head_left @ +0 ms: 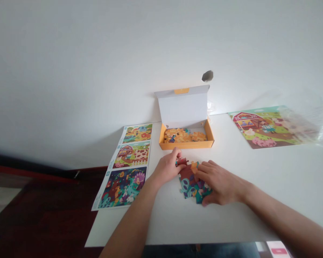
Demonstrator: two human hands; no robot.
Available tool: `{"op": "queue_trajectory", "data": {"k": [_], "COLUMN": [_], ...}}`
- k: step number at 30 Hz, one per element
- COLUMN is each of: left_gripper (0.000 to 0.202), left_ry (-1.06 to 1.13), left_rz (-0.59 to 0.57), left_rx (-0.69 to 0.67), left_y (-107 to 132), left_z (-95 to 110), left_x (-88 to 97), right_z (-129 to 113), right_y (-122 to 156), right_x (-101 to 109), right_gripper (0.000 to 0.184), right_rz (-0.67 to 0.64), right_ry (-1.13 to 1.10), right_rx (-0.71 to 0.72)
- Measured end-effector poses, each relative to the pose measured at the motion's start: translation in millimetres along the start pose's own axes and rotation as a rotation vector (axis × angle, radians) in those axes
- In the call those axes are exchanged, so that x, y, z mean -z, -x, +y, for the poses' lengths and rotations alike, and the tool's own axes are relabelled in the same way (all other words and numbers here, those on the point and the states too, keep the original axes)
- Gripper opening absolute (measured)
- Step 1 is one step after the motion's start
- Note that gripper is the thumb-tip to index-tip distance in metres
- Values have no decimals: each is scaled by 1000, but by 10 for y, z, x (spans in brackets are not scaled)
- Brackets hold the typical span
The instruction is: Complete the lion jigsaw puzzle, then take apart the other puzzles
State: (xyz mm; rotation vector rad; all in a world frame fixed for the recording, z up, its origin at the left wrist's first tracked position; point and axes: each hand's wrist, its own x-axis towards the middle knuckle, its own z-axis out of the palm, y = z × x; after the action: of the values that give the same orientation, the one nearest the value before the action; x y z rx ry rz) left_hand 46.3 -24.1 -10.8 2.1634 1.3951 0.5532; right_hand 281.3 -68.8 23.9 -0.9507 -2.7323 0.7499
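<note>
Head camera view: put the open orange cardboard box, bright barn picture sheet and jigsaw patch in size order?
Largest, too alike to rank: open orange cardboard box, bright barn picture sheet. Smallest: jigsaw patch.

We see maroon, teal and purple patches on the jigsaw pieces (191, 182) at six o'clock, an orange box (186, 143) at twelve, and a red-barned green farm picture (266, 129) at two.

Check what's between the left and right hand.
In the head view, jigsaw pieces lie between the left hand and the right hand.
</note>
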Motion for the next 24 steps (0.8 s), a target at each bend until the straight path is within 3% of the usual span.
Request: {"op": "queue_trajectory", "data": {"k": [3,6,11,15,19,21,24], "left_gripper": [20,9,21,37,51,46,28], "left_ry": [83,251,524,657,781,718,553], "left_rz": [2,32,-15,-151,-319,-310,-203], "left_rx": [-53,-70,29,78,48,-19,-63], "left_y": [-8,-25,-46,-29,12,22,16], "left_z": [47,83,113,163,243,283,302], "left_x": [16,40,65,59,-9,-47,-42], "right_z": [-13,-37,-12,87,158,159,142], "right_y": [19,31,21,-10,-81,-115,-129], "right_x": [6,8,-9,-93,-223,-253,-219], "right_gripper": [49,32,14,15,32,35,34], "right_rz": [-10,-13,72,294,464,461,410], "right_ry": [29,-16,-191,-299,-364,-366,-359], "right_rx": [7,65,84,-36,-233,-268,-182]}}
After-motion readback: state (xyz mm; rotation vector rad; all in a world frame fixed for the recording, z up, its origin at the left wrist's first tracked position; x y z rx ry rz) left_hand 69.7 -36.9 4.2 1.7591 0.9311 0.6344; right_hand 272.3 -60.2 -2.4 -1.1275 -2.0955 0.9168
